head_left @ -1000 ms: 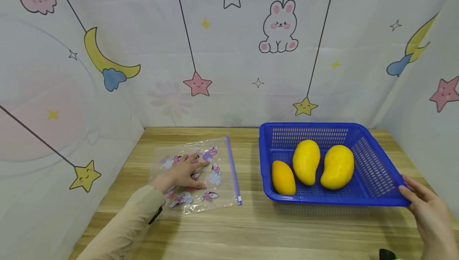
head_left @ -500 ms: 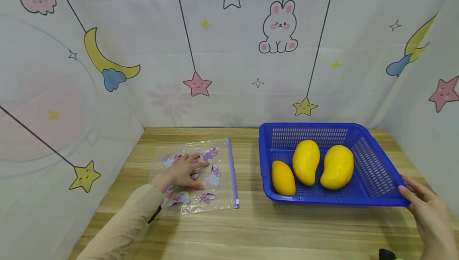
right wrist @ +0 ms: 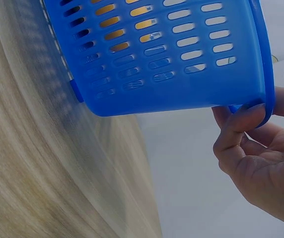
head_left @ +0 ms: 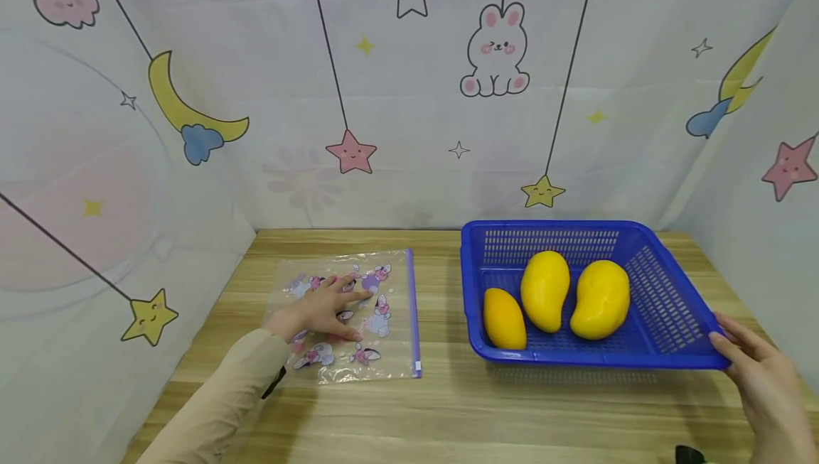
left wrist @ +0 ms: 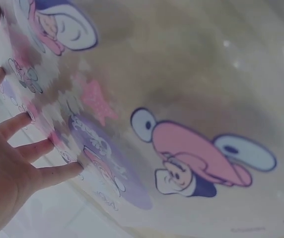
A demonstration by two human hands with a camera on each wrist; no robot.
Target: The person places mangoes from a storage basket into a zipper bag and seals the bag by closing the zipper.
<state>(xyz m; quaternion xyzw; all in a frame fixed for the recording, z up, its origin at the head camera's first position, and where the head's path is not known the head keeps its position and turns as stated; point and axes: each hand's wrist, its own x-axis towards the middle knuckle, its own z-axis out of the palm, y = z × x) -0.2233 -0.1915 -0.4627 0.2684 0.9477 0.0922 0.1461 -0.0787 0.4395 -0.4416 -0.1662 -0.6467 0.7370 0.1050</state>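
Clear plastic beneath, spreads the left hand (head_left: 325,312) on the printed zip bag (head_left: 379,320), at nine o'clock of the blue basket (head_left: 601,360) on the counter (head_left: 448,418); has the purple strip (head_left: 414,315) at three o'clock from that hand. Pinches the basket's four-o'clock corner with the right hand (head_left: 761,371), with three mangoes (head_left: 546,292) inside at ten o'clock.

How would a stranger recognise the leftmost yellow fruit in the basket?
In the head view, find the blue basket, right of the clear bag. Inside, at the left end, lies a fruit smaller and more orange than its two neighbours.
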